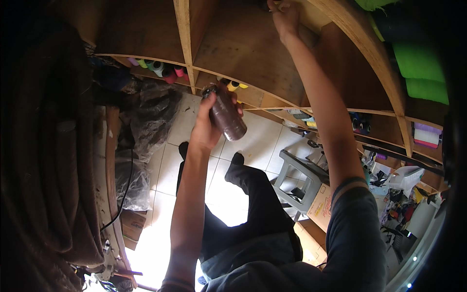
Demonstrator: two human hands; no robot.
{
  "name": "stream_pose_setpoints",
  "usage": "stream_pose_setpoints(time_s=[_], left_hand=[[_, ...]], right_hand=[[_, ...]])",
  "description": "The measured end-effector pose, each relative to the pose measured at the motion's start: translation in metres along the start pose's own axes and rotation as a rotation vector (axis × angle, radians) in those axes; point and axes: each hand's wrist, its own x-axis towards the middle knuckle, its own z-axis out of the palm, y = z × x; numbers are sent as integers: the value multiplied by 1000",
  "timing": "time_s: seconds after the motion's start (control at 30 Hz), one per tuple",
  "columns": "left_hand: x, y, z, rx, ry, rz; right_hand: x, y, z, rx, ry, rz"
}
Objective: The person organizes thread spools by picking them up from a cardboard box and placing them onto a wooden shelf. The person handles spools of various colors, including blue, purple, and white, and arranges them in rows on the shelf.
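Note:
My left hand (210,117) is wrapped round a dark brown thread cone (228,116), which looks covered in clear plastic. I hold it tilted in front of the wooden shelves, above the tiled floor. My right hand (286,19) is raised high to an upper compartment of the wooden shelf (243,44). Its fingers are curled in at the picture's top edge, with a small yellowish patch by them. What they hold, if anything, is too small and cut off to make out.
Coloured thread cones (169,74) fill lower compartments, and green packs (419,73) sit at the right. A grey stool (296,175) and cardboard boxes (321,207) stand at my right. Brown fabric (48,146) hangs at the left, near clear plastic bags (151,117).

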Motion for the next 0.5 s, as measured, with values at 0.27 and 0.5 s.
stream_pose_setpoints(time_s=[0.27, 0.5], left_hand=[[22, -1, 19, -141, 195, 224], [25, -17, 30, 353, 242, 103]], right_hand=[[-150, -101, -117, 474, -1176, 200], [-165, -96, -136, 375, -1129, 252]])
